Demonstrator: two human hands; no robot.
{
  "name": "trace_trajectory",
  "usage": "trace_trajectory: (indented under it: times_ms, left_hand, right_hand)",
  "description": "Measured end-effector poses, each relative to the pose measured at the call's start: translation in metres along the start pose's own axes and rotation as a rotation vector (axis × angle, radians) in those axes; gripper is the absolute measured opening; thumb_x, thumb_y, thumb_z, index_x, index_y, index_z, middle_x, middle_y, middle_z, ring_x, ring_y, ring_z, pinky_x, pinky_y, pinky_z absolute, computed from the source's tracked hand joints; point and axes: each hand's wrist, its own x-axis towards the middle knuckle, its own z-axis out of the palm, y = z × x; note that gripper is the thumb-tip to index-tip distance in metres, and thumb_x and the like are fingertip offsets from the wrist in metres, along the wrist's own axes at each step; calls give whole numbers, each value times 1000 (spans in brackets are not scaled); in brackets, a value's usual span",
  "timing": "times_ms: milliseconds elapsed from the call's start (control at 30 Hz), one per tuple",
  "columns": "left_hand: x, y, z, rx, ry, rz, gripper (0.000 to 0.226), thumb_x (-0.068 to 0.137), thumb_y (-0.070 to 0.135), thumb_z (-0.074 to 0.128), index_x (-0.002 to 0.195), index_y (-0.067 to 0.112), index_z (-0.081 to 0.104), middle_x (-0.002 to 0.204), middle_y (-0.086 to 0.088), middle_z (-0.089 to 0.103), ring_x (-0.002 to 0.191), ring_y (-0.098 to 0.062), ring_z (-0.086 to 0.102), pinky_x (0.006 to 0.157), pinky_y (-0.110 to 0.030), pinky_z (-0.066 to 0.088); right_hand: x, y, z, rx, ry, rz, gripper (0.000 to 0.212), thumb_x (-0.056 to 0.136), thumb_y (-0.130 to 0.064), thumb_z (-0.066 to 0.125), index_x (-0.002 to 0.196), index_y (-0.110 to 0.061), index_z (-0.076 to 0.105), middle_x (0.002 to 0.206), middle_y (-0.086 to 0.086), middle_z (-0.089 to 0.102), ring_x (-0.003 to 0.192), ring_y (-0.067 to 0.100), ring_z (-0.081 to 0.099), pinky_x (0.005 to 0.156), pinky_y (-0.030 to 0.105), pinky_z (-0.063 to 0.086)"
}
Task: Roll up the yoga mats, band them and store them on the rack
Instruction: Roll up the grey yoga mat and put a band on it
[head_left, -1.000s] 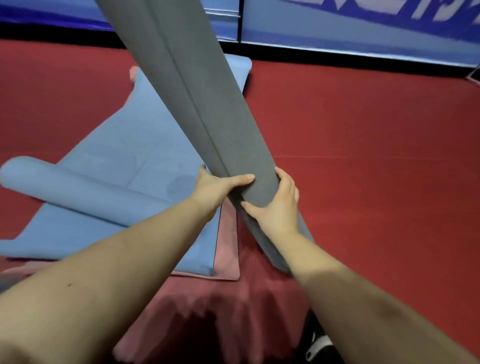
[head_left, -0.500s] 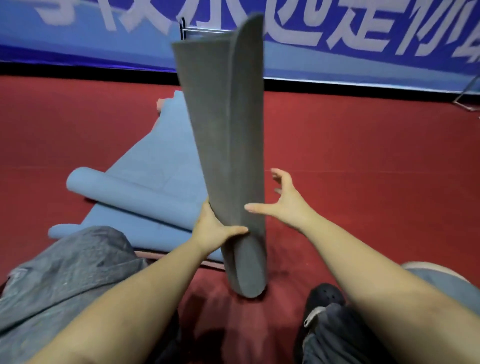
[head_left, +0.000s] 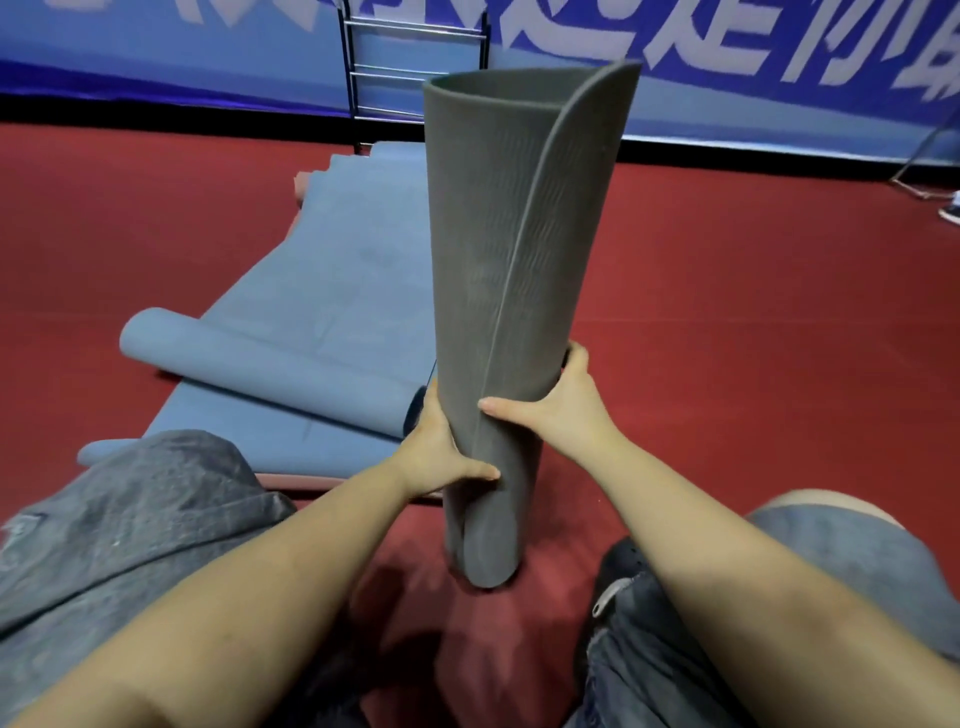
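A grey rolled yoga mat (head_left: 509, 249) stands upright on its lower end on the red floor, loosely wound and flaring open at the top. My left hand (head_left: 436, 447) grips its lower left side, thumb across the front. My right hand (head_left: 556, 410) clasps it from the right, a little higher, thumb on the outer flap's edge. Behind and to the left lies a blue mat (head_left: 332, 291) spread flat over a pink one (head_left: 301, 480), with a blue roll (head_left: 260, 364) lying across it. A metal rack (head_left: 410, 67) stands by the far wall.
Red floor (head_left: 753, 322) stretches to the right and far left. My knees in grey clothing (head_left: 130, 525) frame the lower view, with a dark shoe (head_left: 618, 577) near the mat's base. A blue banner wall (head_left: 182, 47) closes the back.
The grey mat has gone from leaning away to standing upright. My right hand, which had opened off it half a second ago, now clasps it again. The view has tilted up.
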Motion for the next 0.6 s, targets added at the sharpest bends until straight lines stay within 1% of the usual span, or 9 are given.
trace_trajectory:
  times_ms: [67, 167, 267, 333, 367, 400, 467, 533, 600]
  left_hand:
    - [-3, 23, -9, -122, -80, 19, 123, 54, 17, 84, 146, 20, 2, 138, 4, 36, 119, -7, 45, 96, -20, 42]
    - [-11, 75, -25, -252, -61, 96, 129, 54, 35, 80, 149, 27, -7, 145, 13, 32, 128, -2, 40, 103, -23, 38]
    - [-12, 129, -40, -256, 71, 200, 116, 61, 34, 85, 147, 21, 9, 134, 13, 39, 111, 7, 47, 89, -13, 43]
    - [-10, 157, -46, -230, 178, 222, 100, 69, 29, 82, 142, 14, 16, 129, 6, 41, 107, -2, 49, 93, -21, 44]
    - [-8, 164, -47, -221, 216, 221, 99, 70, 29, 82, 141, 12, 15, 129, 3, 40, 110, -7, 49, 97, -25, 43]
    - [-8, 167, -46, -220, 237, 215, 104, 67, 31, 84, 140, 12, 13, 132, 1, 40, 114, -11, 47, 99, -28, 42]
    - [-11, 165, -42, -192, 269, 217, 126, 52, 40, 89, 142, 14, 5, 141, -1, 34, 124, -13, 42, 106, -34, 38]
    - [-17, 162, -39, -149, 295, 226, 144, 42, 48, 87, 146, 23, -10, 150, -1, 22, 134, -14, 32, 111, -38, 31]
    - [-21, 159, -40, -134, 323, 231, 150, 38, 52, 87, 147, 29, -13, 152, 2, 19, 137, -14, 29, 113, -42, 30]
  right_hand:
    - [-6, 1, -3, -4, 49, 9, 112, 50, -36, 92, 137, -13, 25, 129, -5, 48, 109, 5, 46, 87, 19, 37]
    - [-13, 5, -7, 4, 109, 30, 114, 47, -37, 93, 135, -12, 25, 131, 1, 52, 118, 14, 52, 88, 24, 42]
    - [-21, 5, -4, 9, 151, 38, 111, 45, -41, 93, 131, -13, 28, 127, 1, 55, 115, 17, 56, 89, 29, 47]
    - [-27, 3, -1, 2, 162, 41, 112, 44, -43, 92, 131, -14, 29, 125, 1, 56, 113, 17, 57, 88, 28, 47]
    - [-29, 1, 0, -7, 164, 40, 112, 43, -44, 92, 131, -15, 28, 126, 1, 56, 113, 18, 57, 88, 28, 46]
    - [-30, 0, 1, -17, 165, 42, 112, 43, -44, 92, 131, -15, 28, 126, 1, 56, 114, 19, 57, 88, 29, 46]
    - [-34, -2, 2, -29, 160, 50, 112, 44, -43, 92, 131, -15, 28, 127, 3, 56, 113, 20, 57, 87, 28, 47]
    - [-39, -6, 4, -44, 147, 56, 113, 44, -43, 92, 132, -16, 27, 128, 2, 55, 113, 20, 57, 87, 28, 47]
    - [-42, -9, 6, -70, 144, 62, 115, 42, -47, 91, 133, -18, 26, 130, 3, 53, 115, 21, 56, 90, 31, 47]
